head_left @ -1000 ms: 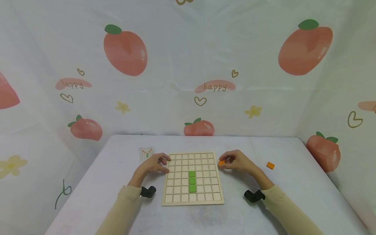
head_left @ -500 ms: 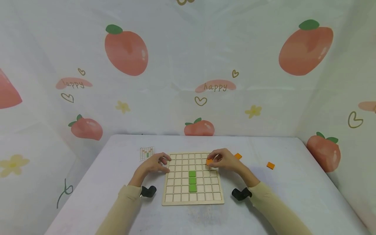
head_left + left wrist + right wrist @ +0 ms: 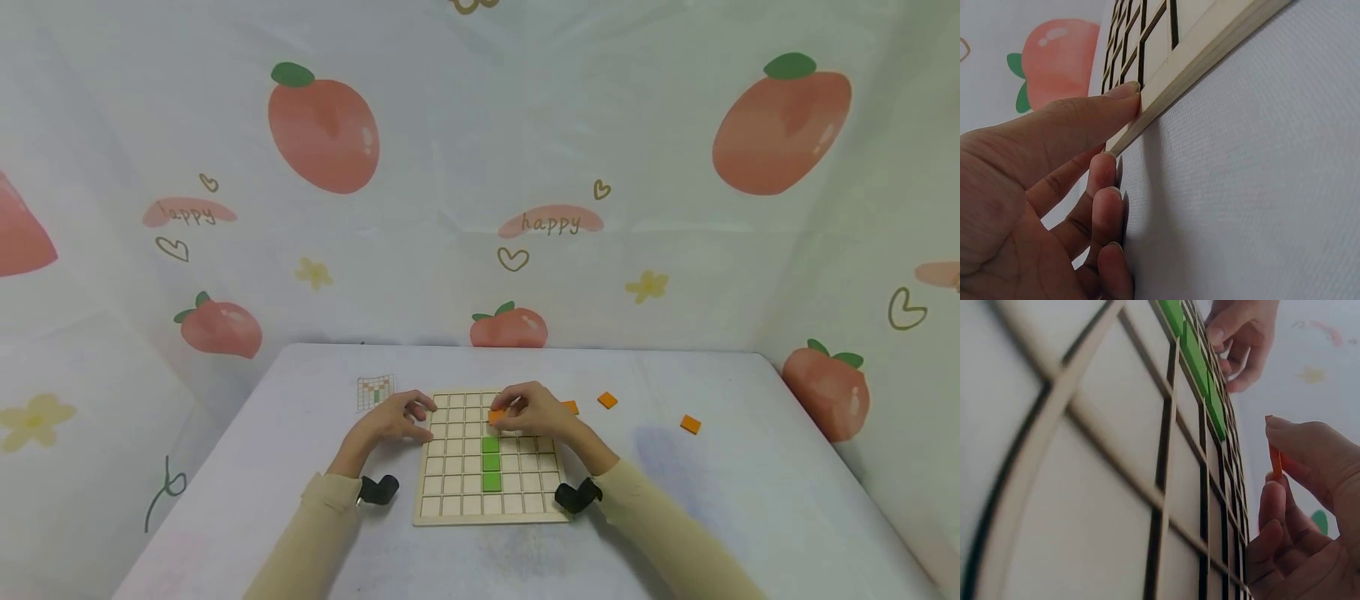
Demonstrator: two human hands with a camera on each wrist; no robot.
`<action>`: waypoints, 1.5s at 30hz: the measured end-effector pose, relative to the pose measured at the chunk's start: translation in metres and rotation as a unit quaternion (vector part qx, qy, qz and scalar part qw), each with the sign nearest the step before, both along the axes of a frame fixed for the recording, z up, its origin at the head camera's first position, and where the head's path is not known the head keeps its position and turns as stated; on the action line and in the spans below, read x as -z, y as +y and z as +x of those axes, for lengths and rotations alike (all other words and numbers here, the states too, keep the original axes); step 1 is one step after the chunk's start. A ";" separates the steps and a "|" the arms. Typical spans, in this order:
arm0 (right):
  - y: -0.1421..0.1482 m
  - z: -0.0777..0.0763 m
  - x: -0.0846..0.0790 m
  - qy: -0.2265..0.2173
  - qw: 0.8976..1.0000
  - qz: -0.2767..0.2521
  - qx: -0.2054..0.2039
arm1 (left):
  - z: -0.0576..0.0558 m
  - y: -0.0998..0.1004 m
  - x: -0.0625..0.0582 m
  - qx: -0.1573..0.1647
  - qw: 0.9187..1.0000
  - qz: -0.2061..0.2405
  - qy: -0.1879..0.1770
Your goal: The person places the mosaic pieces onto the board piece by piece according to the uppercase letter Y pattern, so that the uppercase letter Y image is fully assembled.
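My right hand pinches an orange square tile between thumb and fingers, over the upper middle of a pale wooden grid board. In the right wrist view the orange tile is held edge-on, apart from the grid. Three green tiles sit in a vertical line in one column of the board, just below the held tile. At the board's left edge rests my left hand, fingers spread and loosely bent. The left wrist view has the left thumb touching the board's rim, with the other fingers bent beside it.
Several orange tiles lie right of the board: one partly behind the right hand, another farther right, and one beyond. A small printed grid card lies at the back left. A patterned curtain surrounds the white table.
My right hand has carried the orange tile left from beside the board to over its upper middle, uncovering other orange tiles on the table. The left hand has stayed put.
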State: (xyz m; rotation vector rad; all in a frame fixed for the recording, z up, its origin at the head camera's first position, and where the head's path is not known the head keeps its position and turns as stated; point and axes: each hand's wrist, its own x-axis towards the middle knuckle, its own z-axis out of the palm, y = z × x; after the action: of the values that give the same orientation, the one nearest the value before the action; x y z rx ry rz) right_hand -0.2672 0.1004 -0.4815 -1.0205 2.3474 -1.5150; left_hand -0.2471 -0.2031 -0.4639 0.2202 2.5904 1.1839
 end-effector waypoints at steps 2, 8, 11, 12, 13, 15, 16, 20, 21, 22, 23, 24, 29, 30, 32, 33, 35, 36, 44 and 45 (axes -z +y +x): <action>-0.006 0.000 0.000 -0.001 1.000 -0.001 -0.006 | 0.000 0.000 0.000 0.002 1.000 0.001 0.001; -0.021 -0.003 -0.003 0.002 1.000 -0.004 -0.016 | -0.002 -0.001 0.002 0.004 1.000 0.009 0.001; -0.027 -0.005 -0.004 -0.001 1.000 0.002 -0.007 | -0.002 -0.001 0.003 0.004 1.000 0.011 0.002; -0.028 -0.005 -0.004 -0.003 1.000 0.004 -0.003 | -0.002 -0.001 0.003 0.003 1.000 0.011 0.002; -0.030 -0.005 -0.004 -0.005 1.000 0.005 -0.001 | -0.002 -0.001 0.003 0.003 1.000 0.011 0.002; -0.034 -0.006 -0.004 -0.007 1.000 0.007 0.003 | -0.002 -0.001 0.004 0.003 1.000 0.011 0.001; -0.035 -0.006 -0.004 -0.007 1.000 0.007 0.005 | -0.002 -0.001 0.004 0.002 1.000 0.011 0.001; -0.043 -0.007 -0.005 -0.008 1.000 0.015 0.020 | -0.001 0.000 0.002 -0.001 1.000 0.007 -0.002; -0.044 -0.007 -0.005 -0.009 0.999 0.019 0.026 | 0.000 0.000 0.002 -0.001 1.000 0.006 -0.003; -0.046 -0.008 -0.006 -0.010 0.999 0.020 0.032 | 0.000 0.000 0.001 -0.002 1.000 0.005 -0.004; -0.048 -0.008 -0.006 -0.010 0.999 0.021 0.036 | 0.001 0.001 0.001 -0.001 1.000 0.005 -0.003; -0.050 -0.009 -0.006 -0.010 0.999 0.024 0.041 | 0.001 0.001 0.000 -0.001 1.000 0.005 -0.003; -0.059 -0.010 -0.004 -0.014 0.998 0.035 0.049 | 0.001 0.000 -0.001 0.001 1.000 0.003 -0.001; -0.060 -0.010 -0.004 -0.016 0.998 0.040 0.052 | 0.001 0.000 -0.001 0.001 1.000 0.002 -0.001; -0.062 -0.010 -0.005 -0.023 0.997 0.047 0.058 | 0.001 0.000 -0.001 0.005 1.000 0.003 0.000; -0.064 -0.009 -0.006 -0.026 0.996 0.051 0.063 | 0.001 0.000 -0.001 0.005 1.000 0.002 0.001; -0.066 -0.009 -0.008 -0.030 0.996 0.056 0.070 | 0.000 0.000 -0.001 0.005 1.000 0.002 0.001; -0.067 -0.009 -0.008 -0.032 0.995 0.055 0.072 | 0.000 0.000 -0.001 0.005 1.000 0.003 0.000; -0.075 -0.008 -0.010 -0.031 0.994 0.068 0.086 | 0.000 0.000 0.000 0.003 1.000 0.002 -0.001; -0.076 -0.007 -0.010 -0.035 0.993 0.071 0.089 | 0.000 0.000 0.000 0.003 1.000 0.003 -0.001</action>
State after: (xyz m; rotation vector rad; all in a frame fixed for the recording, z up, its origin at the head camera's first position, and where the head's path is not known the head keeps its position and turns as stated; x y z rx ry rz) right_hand -0.2742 0.0243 -0.4715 -0.7306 2.5123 -1.3893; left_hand -0.2467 -0.2032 -0.4643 0.2287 2.5831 1.1892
